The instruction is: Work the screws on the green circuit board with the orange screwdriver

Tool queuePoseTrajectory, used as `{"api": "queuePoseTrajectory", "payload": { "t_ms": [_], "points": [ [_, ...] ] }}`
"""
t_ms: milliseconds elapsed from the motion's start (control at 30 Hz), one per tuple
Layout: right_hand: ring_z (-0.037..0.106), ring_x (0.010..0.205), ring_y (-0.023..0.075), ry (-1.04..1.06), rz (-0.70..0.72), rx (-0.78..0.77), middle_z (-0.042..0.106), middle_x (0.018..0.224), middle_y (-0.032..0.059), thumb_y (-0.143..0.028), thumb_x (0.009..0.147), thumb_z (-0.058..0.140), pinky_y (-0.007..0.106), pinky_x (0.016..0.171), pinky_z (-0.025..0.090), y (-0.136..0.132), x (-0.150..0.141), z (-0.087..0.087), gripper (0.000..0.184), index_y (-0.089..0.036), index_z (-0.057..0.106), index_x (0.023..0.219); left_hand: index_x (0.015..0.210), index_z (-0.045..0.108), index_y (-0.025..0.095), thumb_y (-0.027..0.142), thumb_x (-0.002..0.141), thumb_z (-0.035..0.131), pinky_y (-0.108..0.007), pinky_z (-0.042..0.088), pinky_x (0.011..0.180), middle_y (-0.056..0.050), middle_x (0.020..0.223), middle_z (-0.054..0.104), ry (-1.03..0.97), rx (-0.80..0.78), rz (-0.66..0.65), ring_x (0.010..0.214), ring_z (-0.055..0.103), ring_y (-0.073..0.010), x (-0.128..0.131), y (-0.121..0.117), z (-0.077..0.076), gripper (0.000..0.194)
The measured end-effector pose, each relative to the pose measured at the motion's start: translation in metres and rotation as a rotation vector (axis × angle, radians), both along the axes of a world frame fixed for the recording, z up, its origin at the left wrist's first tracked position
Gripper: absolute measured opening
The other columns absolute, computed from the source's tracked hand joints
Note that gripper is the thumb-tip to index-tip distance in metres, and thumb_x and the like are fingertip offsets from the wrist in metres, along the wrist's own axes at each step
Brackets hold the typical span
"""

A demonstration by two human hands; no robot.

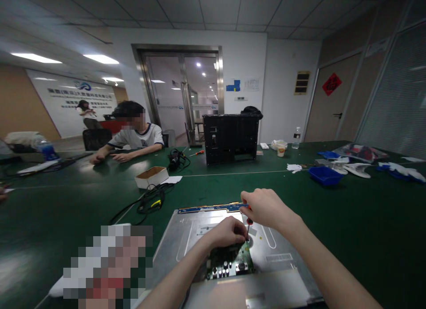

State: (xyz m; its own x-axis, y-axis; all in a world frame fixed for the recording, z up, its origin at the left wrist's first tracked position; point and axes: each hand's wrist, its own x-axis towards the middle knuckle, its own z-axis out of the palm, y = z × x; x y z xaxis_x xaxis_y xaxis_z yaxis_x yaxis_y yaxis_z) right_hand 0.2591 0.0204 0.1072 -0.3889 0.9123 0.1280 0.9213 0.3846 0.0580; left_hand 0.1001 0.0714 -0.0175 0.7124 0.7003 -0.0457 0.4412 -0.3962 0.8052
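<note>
My right hand [266, 207] is closed around the handle of a screwdriver [250, 221], which points down. Its tip meets the upper corner of a green circuit board [245, 255]. Close beside that tip, my left hand [224, 231] has its fingers curled and pinched together; whatever lies between them is hidden. The board rests on a large silvery metal panel [279, 244] lying flat on the table. A narrow blue circuit strip [206, 208] runs along the panel's far edge, partly behind my right hand.
A black panel housing [230, 140] stands upright farther back on the green table [359, 220]. Black cables [149, 202] and an open box [149, 179] lie to the left, a blue tray [324, 176] to the right. A person [136, 133] sits across at the left.
</note>
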Motion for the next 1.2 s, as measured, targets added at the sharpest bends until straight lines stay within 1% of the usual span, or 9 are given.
{"api": "queuePoseTrajectory", "payload": {
  "t_ms": [200, 367, 500, 600, 700, 800, 967, 1067, 1200],
  "points": [
    [0.063, 0.075, 0.0223, 0.008, 0.049, -0.015, 0.068, 0.082, 0.0062, -0.029, 0.087, 0.050, 0.028, 0.055, 0.032, -0.0019, -0.0004, 0.0012, 0.017, -0.021, 0.056, 0.100, 0.074, 0.073, 0.016, 0.011, 0.065, 0.061, -0.022, 0.043, 0.067, 0.002, 0.071, 0.069, 0.005, -0.014, 0.001, 0.068, 0.059, -0.0151, -0.0003, -0.0004, 0.0004, 0.016],
    [0.063, 0.079, 0.0219, 0.070, 0.121, -0.079, 0.068, 0.086, 0.0051, -0.023, 0.081, 0.055, 0.027, 0.056, 0.029, -0.0044, 0.0006, 0.0019, 0.028, -0.022, 0.050, 0.109, 0.075, 0.074, 0.016, 0.010, 0.065, 0.060, -0.022, 0.043, 0.068, 0.001, 0.072, 0.069, 0.010, -0.016, 0.019, 0.069, 0.060, -0.0156, 0.0000, -0.0019, 0.0023, 0.018],
    [0.063, 0.080, 0.0221, 0.098, 0.168, -0.102, 0.067, 0.089, 0.0057, -0.020, 0.077, 0.057, 0.027, 0.055, 0.029, -0.0060, 0.0037, 0.0028, 0.032, -0.021, 0.050, 0.108, 0.075, 0.074, 0.015, 0.010, 0.065, 0.061, -0.022, 0.043, 0.066, 0.002, 0.071, 0.069, 0.019, -0.017, 0.026, 0.067, 0.059, -0.0148, -0.0002, -0.0022, 0.0027, 0.017],
    [0.063, 0.079, 0.0221, 0.095, 0.163, -0.105, 0.068, 0.090, 0.0060, -0.020, 0.075, 0.060, 0.027, 0.054, 0.029, -0.0065, 0.0056, 0.0028, 0.034, -0.022, 0.051, 0.108, 0.075, 0.074, 0.016, 0.010, 0.065, 0.061, -0.022, 0.043, 0.066, 0.002, 0.071, 0.069, 0.020, -0.014, 0.029, 0.068, 0.059, -0.0152, -0.0004, -0.0019, 0.0016, 0.017],
    [0.063, 0.079, 0.0234, 0.077, 0.136, -0.067, 0.069, 0.089, 0.0056, -0.028, 0.077, 0.063, 0.028, 0.055, 0.031, -0.0067, 0.0054, 0.0014, 0.033, -0.022, 0.052, 0.107, 0.075, 0.074, 0.016, 0.010, 0.065, 0.060, -0.023, 0.043, 0.068, 0.002, 0.072, 0.069, 0.012, -0.015, 0.024, 0.069, 0.059, -0.0155, -0.0004, -0.0015, 0.0004, 0.018],
    [0.065, 0.078, 0.0253, 0.048, 0.075, -0.007, 0.069, 0.085, 0.0061, -0.039, 0.082, 0.062, 0.028, 0.055, 0.032, -0.0066, 0.0032, 0.0003, 0.029, -0.022, 0.054, 0.104, 0.074, 0.073, 0.017, 0.009, 0.065, 0.059, -0.022, 0.043, 0.069, 0.002, 0.072, 0.069, 0.001, -0.011, 0.007, 0.070, 0.059, -0.0151, -0.0002, -0.0008, 0.0001, 0.019],
    [0.066, 0.077, 0.0255, 0.025, 0.004, -0.002, 0.070, 0.081, 0.0071, -0.048, 0.092, 0.047, 0.029, 0.056, 0.035, -0.0044, -0.0003, 0.0021, 0.029, -0.022, 0.057, 0.100, 0.072, 0.073, 0.016, 0.009, 0.063, 0.061, -0.022, 0.041, 0.067, 0.002, 0.070, 0.067, 0.002, 0.014, 0.005, 0.069, 0.058, -0.0150, -0.0001, 0.0000, 0.0011, 0.016],
    [0.066, 0.076, 0.0245, 0.032, 0.015, -0.006, 0.070, 0.082, 0.0068, -0.046, 0.094, 0.044, 0.028, 0.055, 0.034, -0.0035, -0.0011, 0.0025, 0.028, -0.022, 0.059, 0.097, 0.072, 0.073, 0.016, 0.009, 0.064, 0.061, -0.022, 0.041, 0.066, 0.002, 0.069, 0.067, 0.007, 0.014, 0.010, 0.068, 0.058, -0.0148, -0.0001, -0.0003, 0.0012, 0.016],
    [0.064, 0.073, 0.0223, 0.048, 0.059, -0.020, 0.069, 0.081, 0.0053, -0.033, 0.091, 0.048, 0.027, 0.055, 0.031, -0.0038, -0.0007, 0.0014, 0.018, -0.022, 0.056, 0.101, 0.073, 0.073, 0.016, 0.010, 0.064, 0.061, -0.022, 0.042, 0.066, 0.002, 0.070, 0.068, 0.007, -0.001, 0.014, 0.067, 0.058, -0.0147, -0.0002, -0.0005, 0.0000, 0.016]
  ]
}}
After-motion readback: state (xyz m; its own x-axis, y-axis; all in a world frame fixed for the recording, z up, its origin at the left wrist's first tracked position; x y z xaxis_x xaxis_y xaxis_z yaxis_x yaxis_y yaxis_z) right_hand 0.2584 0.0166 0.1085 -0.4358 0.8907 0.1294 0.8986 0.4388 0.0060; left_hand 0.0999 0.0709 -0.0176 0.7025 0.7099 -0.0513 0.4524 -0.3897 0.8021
